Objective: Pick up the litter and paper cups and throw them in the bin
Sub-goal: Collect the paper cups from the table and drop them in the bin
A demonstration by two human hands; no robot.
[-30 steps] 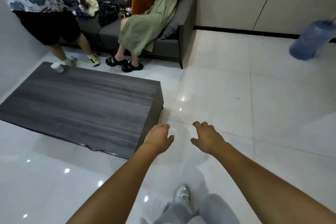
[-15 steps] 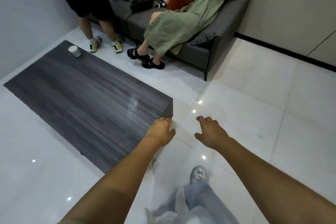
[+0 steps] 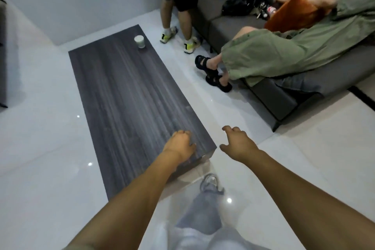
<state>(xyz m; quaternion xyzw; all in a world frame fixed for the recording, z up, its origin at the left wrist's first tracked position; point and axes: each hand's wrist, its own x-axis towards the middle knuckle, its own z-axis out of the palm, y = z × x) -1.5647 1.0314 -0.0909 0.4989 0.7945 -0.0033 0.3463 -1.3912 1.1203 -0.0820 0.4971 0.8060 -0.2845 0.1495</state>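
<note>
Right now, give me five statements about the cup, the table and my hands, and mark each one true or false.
1. A paper cup stands upright on the dark table. True.
2. The cup sits at the table's near end, beside the hands. False: it is at the far end, by the corner nearest the sofa.
3. The right hand holds a cup. False: it holds nothing, fingers loosely curled.
4. The left hand is over the table's near corner, holding nothing. True.
5. A bin stands beside the table. False: no bin is in view.
</note>
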